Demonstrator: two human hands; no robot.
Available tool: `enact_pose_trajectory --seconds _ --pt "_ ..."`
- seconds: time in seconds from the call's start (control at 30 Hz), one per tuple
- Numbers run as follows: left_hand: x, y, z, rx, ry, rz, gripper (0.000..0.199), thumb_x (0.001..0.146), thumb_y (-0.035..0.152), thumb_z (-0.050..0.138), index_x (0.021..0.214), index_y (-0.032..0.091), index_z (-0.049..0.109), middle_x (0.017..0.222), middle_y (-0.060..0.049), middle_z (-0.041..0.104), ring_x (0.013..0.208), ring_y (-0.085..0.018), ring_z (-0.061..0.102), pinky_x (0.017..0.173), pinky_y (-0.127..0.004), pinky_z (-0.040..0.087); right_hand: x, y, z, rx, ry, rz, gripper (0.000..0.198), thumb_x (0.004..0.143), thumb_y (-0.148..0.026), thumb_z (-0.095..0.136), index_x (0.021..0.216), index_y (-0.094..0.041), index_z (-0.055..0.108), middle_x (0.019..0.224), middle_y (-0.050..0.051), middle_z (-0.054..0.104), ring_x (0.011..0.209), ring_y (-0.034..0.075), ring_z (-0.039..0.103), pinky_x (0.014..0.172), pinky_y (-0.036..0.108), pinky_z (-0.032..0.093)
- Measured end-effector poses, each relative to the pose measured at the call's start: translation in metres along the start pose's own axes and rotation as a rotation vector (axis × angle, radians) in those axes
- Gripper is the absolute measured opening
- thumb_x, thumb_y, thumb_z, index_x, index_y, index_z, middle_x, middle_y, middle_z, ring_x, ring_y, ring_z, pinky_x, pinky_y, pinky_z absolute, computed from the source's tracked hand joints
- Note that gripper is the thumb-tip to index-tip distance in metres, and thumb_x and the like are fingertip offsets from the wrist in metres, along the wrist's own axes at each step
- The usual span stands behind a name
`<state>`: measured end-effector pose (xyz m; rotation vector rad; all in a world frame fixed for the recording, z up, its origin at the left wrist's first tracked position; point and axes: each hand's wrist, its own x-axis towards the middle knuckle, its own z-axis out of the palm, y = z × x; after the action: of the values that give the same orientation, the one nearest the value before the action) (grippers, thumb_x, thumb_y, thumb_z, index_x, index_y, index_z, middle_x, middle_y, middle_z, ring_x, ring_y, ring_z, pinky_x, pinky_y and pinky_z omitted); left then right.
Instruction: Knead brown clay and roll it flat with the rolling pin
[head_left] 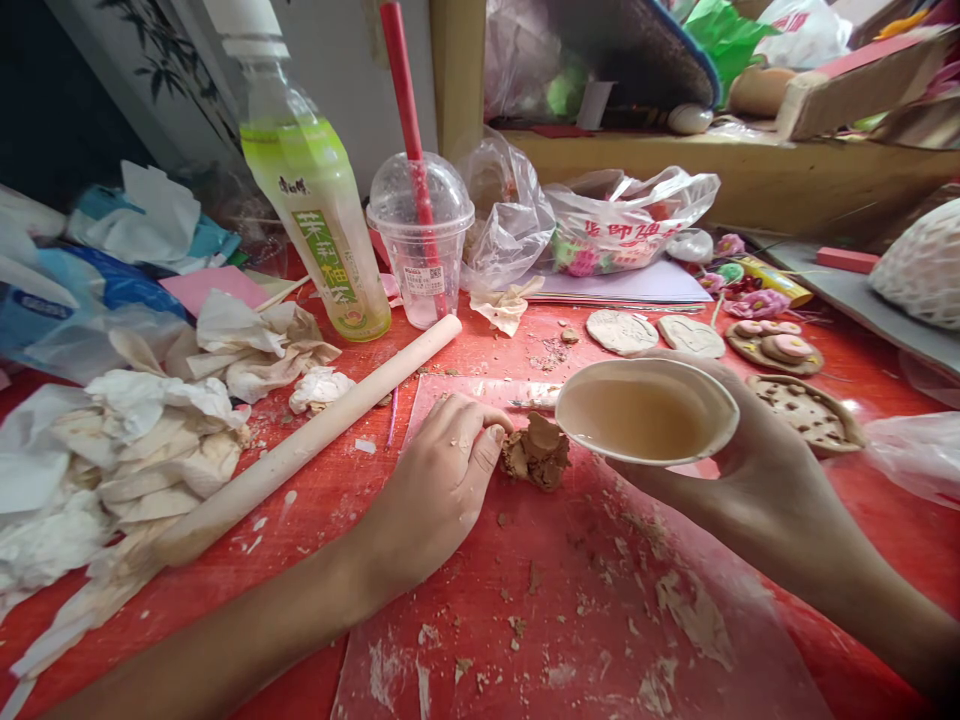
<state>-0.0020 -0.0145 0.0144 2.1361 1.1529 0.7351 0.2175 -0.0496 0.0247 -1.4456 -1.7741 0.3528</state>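
Closest to you, a clear sheet (585, 600) lies on the red table (300, 510) below your hands, smeared and dotted with crumbs and pale flakes (697, 610). At its middle is the brown clay (536, 452), a rough, broken lump between your two hands. Your left hand (442, 465) has its fingers curled, thumb and forefinger tips close together at the lump's left edge; you can't tell from here whether they pinch it. Your right hand (754, 455) is clamped round the cup (637, 459), which has cloudy tan liquid in it and its rim just right of the clay. A slim tool (544, 397) lies right behind the lump, partly hidden by the cup. Left of your left hand, the rolling pin (315, 429) runs slantwise across the table, with crumpled tissues (150, 450) heaped on its far side. Beyond your right hand sit two pale discs (621, 331), a piece with pink bits (776, 345) and a spotted piece (806, 412). Farther off, past your left hand, stand the bottle (322, 230) and the lidded cup (397, 250) with a red straw (405, 80). Beyond both hands, a printed bag (630, 215) rests before a yellowish ledge (637, 160).
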Motion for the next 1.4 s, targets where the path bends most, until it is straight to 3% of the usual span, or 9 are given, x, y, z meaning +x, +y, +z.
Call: enact_pose_trajectory --seconds 0.43,0.6,0.7,1.07,1.23,1.4 --pt "-0.001 0.001 -0.001 -0.001 0.028 -0.001 0.02 0.095 0.02 0.033 0.099 0.021 0.053 0.102 -0.001 0.056 0.098 -0.013 0.052 0.09 -0.028 0.042 0.003 -0.001 0.001 0.216 0.099 0.154 0.057 0.065 -0.026 0.075 0.118 -0.028 0.055 0.116 0.002 0.062 0.104 0.021 0.059 0.094 0.04 0.048" --pt "-0.001 0.002 -0.002 0.0 0.025 -0.002 0.019 0.095 0.018 0.034 0.1 0.021 0.052 0.102 -0.001 0.055 0.098 -0.013 0.052 0.09 -0.028 0.042 0.009 -0.001 -0.003 0.361 0.114 0.243 0.047 0.063 -0.024 0.076 0.108 -0.024 0.061 0.108 0.004 0.066 0.096 0.021 0.063 0.087 0.04 0.053" --pt "-0.002 0.001 -0.001 -0.003 0.024 -0.004 0.019 0.095 0.018 0.034 0.1 0.02 0.052 0.101 -0.001 0.055 0.097 -0.013 0.052 0.09 -0.028 0.041 0.013 0.002 -0.004 0.417 0.136 0.272 0.053 0.062 -0.021 0.076 0.112 -0.025 0.058 0.105 0.003 0.067 0.094 0.022 0.064 0.084 0.04 0.055" --pt "-0.002 -0.004 0.001 -0.022 0.046 0.057 0.018 0.093 0.015 0.035 0.099 0.018 0.052 0.099 -0.002 0.054 0.096 -0.012 0.051 0.09 -0.028 0.041 0.071 0.026 0.018 0.646 0.105 0.161 0.062 0.062 -0.01 0.068 0.12 -0.023 0.051 0.114 0.007 0.062 0.101 0.022 0.059 0.086 0.038 0.05" --pt "-0.001 -0.005 0.001 -0.023 0.044 0.056 0.017 0.094 0.015 0.035 0.099 0.018 0.051 0.098 -0.002 0.054 0.095 -0.012 0.051 0.089 -0.028 0.041 0.092 0.034 0.038 0.603 0.106 0.17 0.057 0.062 -0.016 0.066 0.117 -0.02 0.052 0.116 0.009 0.06 0.105 0.024 0.056 0.09 0.041 0.047" --pt "-0.003 -0.005 0.001 -0.022 0.038 0.057 0.017 0.093 0.014 0.036 0.098 0.018 0.051 0.098 -0.001 0.054 0.094 -0.012 0.051 0.088 -0.028 0.041 0.103 0.041 0.055 0.508 0.098 0.101 0.056 0.065 -0.021 0.063 0.118 -0.025 0.046 0.115 0.007 0.06 0.107 0.025 0.056 0.091 0.044 0.046"
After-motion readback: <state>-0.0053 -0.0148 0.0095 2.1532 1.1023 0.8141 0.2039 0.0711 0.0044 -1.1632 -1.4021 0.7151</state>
